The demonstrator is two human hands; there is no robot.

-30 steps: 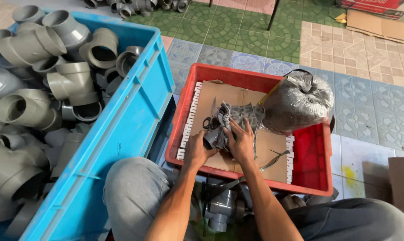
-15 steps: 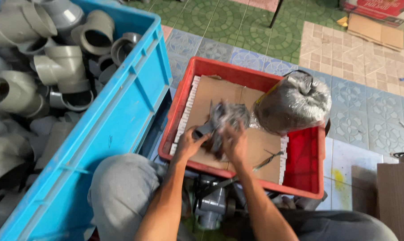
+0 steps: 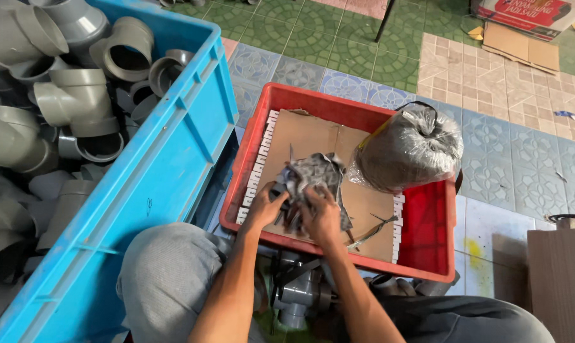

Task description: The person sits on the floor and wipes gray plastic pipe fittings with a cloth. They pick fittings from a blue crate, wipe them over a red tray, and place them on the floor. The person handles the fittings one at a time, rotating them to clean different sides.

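Left hand (image 3: 265,209): closed on the near left side of a bunch of grey scraps (image 3: 310,181), fingers curled into it, over the red crate.
Right hand (image 3: 322,216): gripping the same bunch from the right, fingers wrapped over its lower part; both hands sit close together with no gap to speak of.
Grey scraps: thin, ragged, dark grey strips bundled together, lifted slightly above the cardboard sheet (image 3: 313,143); what they are made of cannot be told.
Red crate (image 3: 427,219): shallow, on the tiled floor (image 3: 363,44) in front of the knees, lined with the cardboard sheet; a few loose slivers (image 3: 373,228) lie on the sheet near its front right.
White strips (image 3: 256,174): rows of small white pieces run along the left and right edges of the cardboard.
Bag (image 3: 411,149): clear plastic, tied at the top, bulging with greyish material, resting in the crate's back right part, just beside the scraps.
Blue crate (image 3: 173,159): deep, to the left, heaped with grey pipe fittings (image 3: 72,95).
Between the legs: more grey fittings (image 3: 300,295) on the floor under the red crate's near rim.
Progress, as a judgement: one bag looks filled and tied; the bunch in hand and the loose slivers are not yet bagged.
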